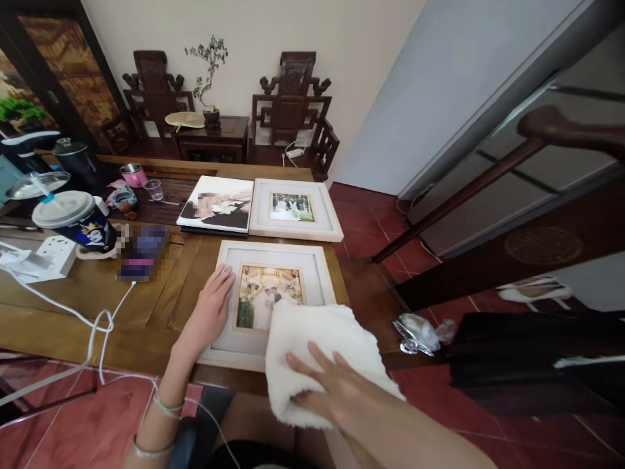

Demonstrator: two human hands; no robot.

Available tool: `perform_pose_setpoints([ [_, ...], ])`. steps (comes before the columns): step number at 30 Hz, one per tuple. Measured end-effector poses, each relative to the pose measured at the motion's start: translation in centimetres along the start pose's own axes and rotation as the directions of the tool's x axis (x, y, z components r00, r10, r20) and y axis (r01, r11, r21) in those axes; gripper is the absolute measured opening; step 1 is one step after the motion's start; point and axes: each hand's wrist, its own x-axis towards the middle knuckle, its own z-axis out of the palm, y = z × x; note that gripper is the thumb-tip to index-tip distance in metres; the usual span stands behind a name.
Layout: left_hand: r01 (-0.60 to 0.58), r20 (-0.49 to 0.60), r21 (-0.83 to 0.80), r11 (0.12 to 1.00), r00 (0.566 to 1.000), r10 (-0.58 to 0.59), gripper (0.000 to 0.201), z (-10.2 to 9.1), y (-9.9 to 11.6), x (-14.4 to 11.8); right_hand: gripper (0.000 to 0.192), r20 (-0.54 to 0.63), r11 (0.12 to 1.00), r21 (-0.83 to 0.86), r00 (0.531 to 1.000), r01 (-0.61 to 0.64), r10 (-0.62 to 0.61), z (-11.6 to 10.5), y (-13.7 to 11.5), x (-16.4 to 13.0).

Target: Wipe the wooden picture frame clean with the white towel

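A white-framed photo (293, 257) lies flat at the near edge of the wooden table (161, 293). My left hand (211, 306) rests flat on the frame's left border, fingers together. My right hand (325, 384) presses a fluffy white cloth (319, 332) onto the frame's lower right corner; the cloth hides that corner and hangs over the table's edge.
A second white frame (295, 210) and a frameless photo print (217, 204) lie further back. On the left are a lidded cup (75, 218), a power strip (53, 255), a white cable (97, 322), a pink cup (134, 174) and a glass (154, 189). Carved chairs (293, 104) stand behind.
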Motion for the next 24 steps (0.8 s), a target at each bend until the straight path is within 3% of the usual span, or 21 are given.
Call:
perform_pose_setpoints([
  [2, 0.003, 0.014, -0.001, 1.000, 1.000, -0.003, 0.043, -0.1, 0.0, 0.0, 0.073, -0.010, 1.000, 0.025, 1.000, 0.009, -0.009, 0.0, -0.6, 0.0],
  [5, -0.009, 0.026, -0.006, 1.000, 1.000, 0.009, 0.045, -0.2, -0.1, 0.0, 0.076, -0.122, 0.998, -0.033, 0.992, -0.049, 0.044, 0.3, 0.5, 2.2],
  [10, -0.044, 0.028, -0.026, 0.999, 0.999, 0.045, 0.046, -0.1, -0.5, 0.0, 0.071, -0.398, 0.965, -0.202, 0.914, -0.169, 0.076, 0.1, 6.1, 7.6],
  [14, -0.057, -0.004, -0.051, 0.997, 0.998, 0.057, 0.047, 0.1, -0.8, -0.2, 0.067, -0.504, 0.922, -0.279, 0.859, -0.267, 0.096, -1.8, 9.3, 10.7],
  [19, -0.035, -0.029, -0.060, 0.998, 0.999, 0.034, 0.050, 0.4, -0.7, -0.3, 0.065, -0.421, 0.901, -0.332, 0.898, -0.281, 0.125, -2.1, 7.7, 10.5],
  [24, 0.002, -0.018, -0.031, 1.000, 1.000, -0.003, 0.050, 0.3, -0.3, -0.2, 0.067, -0.148, 0.973, -0.179, 0.982, -0.147, 0.121, -0.1, 2.7, 5.4],
])
